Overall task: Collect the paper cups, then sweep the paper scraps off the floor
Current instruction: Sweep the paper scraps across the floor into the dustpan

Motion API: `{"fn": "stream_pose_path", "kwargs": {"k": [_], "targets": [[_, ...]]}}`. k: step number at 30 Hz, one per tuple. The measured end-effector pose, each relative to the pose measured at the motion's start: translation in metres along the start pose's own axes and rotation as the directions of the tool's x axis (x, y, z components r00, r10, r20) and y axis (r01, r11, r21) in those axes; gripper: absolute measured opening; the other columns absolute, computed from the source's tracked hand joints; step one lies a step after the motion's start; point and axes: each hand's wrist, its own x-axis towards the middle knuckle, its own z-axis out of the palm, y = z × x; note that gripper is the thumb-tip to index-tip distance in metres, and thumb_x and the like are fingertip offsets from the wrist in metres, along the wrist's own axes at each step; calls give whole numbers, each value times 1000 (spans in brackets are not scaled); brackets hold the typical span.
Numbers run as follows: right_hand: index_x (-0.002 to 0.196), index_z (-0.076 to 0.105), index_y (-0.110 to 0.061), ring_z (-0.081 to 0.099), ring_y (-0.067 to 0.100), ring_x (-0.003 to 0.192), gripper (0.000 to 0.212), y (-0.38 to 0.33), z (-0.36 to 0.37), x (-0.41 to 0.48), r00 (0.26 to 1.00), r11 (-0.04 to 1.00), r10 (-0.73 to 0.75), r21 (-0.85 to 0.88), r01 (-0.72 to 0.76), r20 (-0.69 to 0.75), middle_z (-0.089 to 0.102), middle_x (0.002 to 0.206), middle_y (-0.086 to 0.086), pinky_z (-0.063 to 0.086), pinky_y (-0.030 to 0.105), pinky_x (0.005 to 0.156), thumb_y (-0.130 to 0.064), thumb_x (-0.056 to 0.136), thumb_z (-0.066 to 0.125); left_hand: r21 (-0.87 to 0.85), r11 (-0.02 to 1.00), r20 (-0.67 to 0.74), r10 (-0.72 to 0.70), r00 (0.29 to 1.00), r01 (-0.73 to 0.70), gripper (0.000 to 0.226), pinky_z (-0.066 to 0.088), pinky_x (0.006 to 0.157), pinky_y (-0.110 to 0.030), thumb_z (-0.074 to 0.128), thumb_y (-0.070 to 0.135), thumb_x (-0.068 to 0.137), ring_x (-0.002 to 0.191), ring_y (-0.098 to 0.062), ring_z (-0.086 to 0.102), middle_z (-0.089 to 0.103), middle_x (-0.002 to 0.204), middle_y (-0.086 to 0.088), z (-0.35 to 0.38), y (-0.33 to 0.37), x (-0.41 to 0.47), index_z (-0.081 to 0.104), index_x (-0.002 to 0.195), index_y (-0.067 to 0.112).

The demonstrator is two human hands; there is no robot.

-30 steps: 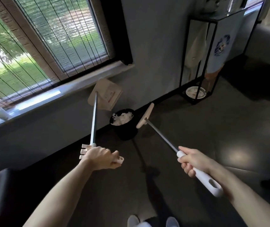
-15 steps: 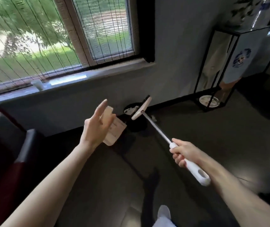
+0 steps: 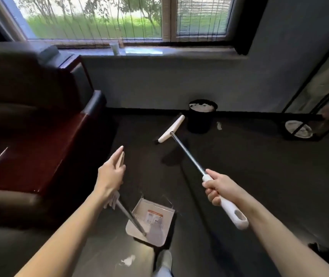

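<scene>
My right hand [image 3: 220,186] grips the white handle of a broom [image 3: 187,156], whose cream head [image 3: 172,128] hovers just above the floor near a black bin [image 3: 200,118] full of white paper. My left hand [image 3: 110,172] holds the top of the dustpan handle, fingers partly stretched out. The beige dustpan [image 3: 151,222] rests on the dark floor by my feet. A paper scrap [image 3: 219,125] lies right of the bin, another scrap [image 3: 128,260] near my shoe. One paper cup [image 3: 115,48] stands on the window sill.
A dark red and black leather armchair [image 3: 35,140] fills the left side. A black metal stand [image 3: 309,116] with a white plate on its base stands at the right wall. My shoe [image 3: 163,260] is at the bottom middle.
The dustpan has come down from raised near the bin to the floor by my feet. My view swung left and the broom head dropped toward the floor.
</scene>
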Motion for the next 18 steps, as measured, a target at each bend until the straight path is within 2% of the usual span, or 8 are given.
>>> {"fn": "stream_pose_path", "kwargs": {"k": [2, 4, 6, 9, 11, 13, 16, 18], "targets": [[150, 24, -29, 35, 4, 31, 68, 31, -1, -14, 999, 998, 27, -57, -24, 44, 41, 46, 1, 29, 13, 29, 6, 94, 43, 13, 1000, -56, -17, 998, 18, 62, 39, 71, 1, 57, 3, 90, 90, 10, 55, 56, 133, 4, -5, -21, -48, 46, 140, 37], [150, 23, -28, 35, 4, 30, 69, 64, -4, -30, 994, 991, 56, -126, -43, 95, 41, 45, 1, 29, 13, 29, 6, 94, 43, -21, 998, -90, -61, 994, 59, 61, 37, 96, -11, 55, 2, 91, 117, 1, 50, 53, 139, 3, -3, -38, -102, 47, 140, 37], [151, 22, -28, 35, 4, 30, 69, 99, -7, -45, 985, 980, 86, -192, -57, 151, 42, 43, 0, 29, 13, 29, 6, 94, 42, -84, 990, -136, -124, 983, 113, 62, 34, 108, -20, 53, 1, 91, 128, -3, 46, 52, 141, 5, -1, -53, -160, 46, 140, 38], [151, 22, -28, 35, 4, 30, 69, 152, -3, -80, 963, 947, 150, -313, -74, 226, 42, 41, -1, 29, 13, 29, 6, 94, 41, -7, 985, -204, -168, 964, 170, 63, 35, 105, -20, 52, 6, 93, 124, -8, 52, 54, 139, 7, -2, -71, -242, 42, 141, 45], [150, 23, -27, 35, 5, 31, 68, 189, 3, -106, 946, 918, 188, -390, -73, 265, 42, 43, 0, 29, 14, 31, 6, 93, 40, 15, 978, -223, -201, 954, 209, 64, 42, 94, -26, 51, 12, 95, 106, -16, 60, 59, 134, 0, -8, -82, -297, 37, 136, 58], [151, 23, -25, 35, 6, 32, 69, 222, 13, -133, 923, 884, 231, -464, -66, 309, 41, 47, 1, 30, 14, 32, 6, 93, 40, 7, 970, -260, -234, 937, 244, 65, 46, 81, -26, 49, 16, 97, 88, -16, 61, 62, 129, -6, -20, -95, -349, 31, 133, 66], [147, 29, -16, 36, 5, 31, 61, 262, 40, -174, 870, 810, 305, -586, -24, 387, 41, 46, 1, 31, 13, 32, 8, 92, 39, 5, 949, -362, -293, 885, 316, 64, 45, 75, -24, 47, 19, 99, 85, -16, 63, 64, 122, -7, -46, -117, -426, 27, 135, 67], [137, 39, -7, 35, 5, 30, 48, 291, 66, -205, 824, 752, 363, -659, 18, 436, 40, 46, 2, 30, 12, 33, 8, 91, 37, -52, 933, -459, -338, 821, 355, 63, 47, 76, -22, 49, 17, 98, 86, -11, 62, 65, 122, -9, -74, -134, -488, 30, 135, 65]]}}
